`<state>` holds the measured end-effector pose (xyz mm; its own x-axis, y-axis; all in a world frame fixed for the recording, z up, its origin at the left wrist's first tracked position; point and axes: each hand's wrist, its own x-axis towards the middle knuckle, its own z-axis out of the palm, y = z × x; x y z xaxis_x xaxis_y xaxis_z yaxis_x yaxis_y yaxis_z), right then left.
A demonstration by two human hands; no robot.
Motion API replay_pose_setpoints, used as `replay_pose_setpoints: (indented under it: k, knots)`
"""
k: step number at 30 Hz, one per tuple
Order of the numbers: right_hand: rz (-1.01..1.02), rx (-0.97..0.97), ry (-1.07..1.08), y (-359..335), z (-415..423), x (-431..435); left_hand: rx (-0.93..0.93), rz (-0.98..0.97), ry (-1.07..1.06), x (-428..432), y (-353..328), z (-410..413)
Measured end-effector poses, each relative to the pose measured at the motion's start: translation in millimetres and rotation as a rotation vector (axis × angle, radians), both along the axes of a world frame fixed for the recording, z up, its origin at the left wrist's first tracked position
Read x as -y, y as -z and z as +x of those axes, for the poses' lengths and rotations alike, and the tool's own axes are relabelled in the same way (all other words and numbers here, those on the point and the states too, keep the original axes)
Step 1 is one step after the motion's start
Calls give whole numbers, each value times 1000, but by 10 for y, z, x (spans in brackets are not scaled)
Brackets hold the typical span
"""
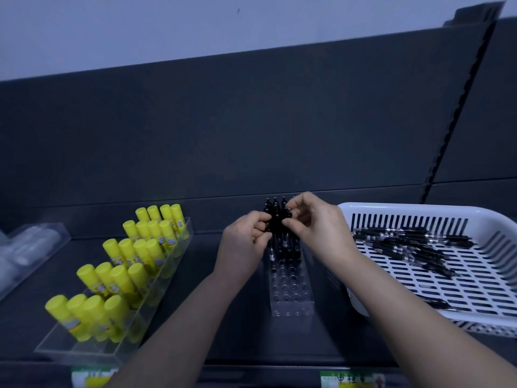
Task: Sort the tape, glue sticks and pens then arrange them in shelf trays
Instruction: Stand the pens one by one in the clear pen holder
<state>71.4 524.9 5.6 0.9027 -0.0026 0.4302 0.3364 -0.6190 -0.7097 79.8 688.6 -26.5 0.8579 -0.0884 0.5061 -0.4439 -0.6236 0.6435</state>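
Step in hand: pens stage. Both hands work at the far end of the clear pen holder [291, 292] on the shelf [223, 345], seating pens [275, 204] upright in its holes. Left hand [246, 236] has its fingers curled, pinching a pen top. Right hand [316, 222] does the same from the other side.

Far rows are filled, near rows are bare holes. Loose pens [414, 245] lie in the white basket [419, 210] just right of the holder. Glue sticks [123, 275] already stand in rows in a clear tray [84, 351].

Next, probably: let go, reach right into the basket, take a pen, and drop it tip down into the next free hole.

Hard to see:
- Black pens against the dark shelf, so the exact pen each hand pinches is unclear.
- The far-left tray [28, 247] is blurred; its contents look like tape, not sure.
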Motion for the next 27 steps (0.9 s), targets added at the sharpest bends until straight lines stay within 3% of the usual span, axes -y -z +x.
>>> replay_pose_setpoints:
  k: [8,18,23,27]
  knots:
    - [-189,-92,-21,195,84,-131,-2,-58,-85,-199,-33,31]
    - [-199,-107,27,125,42,-35,77,-67,-46,-167,-122,15]
    - [-486,-49,112,20,-104,228,141,83,4,25,-281,10]
    - [-603,-85,203,37,-172,555,182,260,21,354,-384,-11]
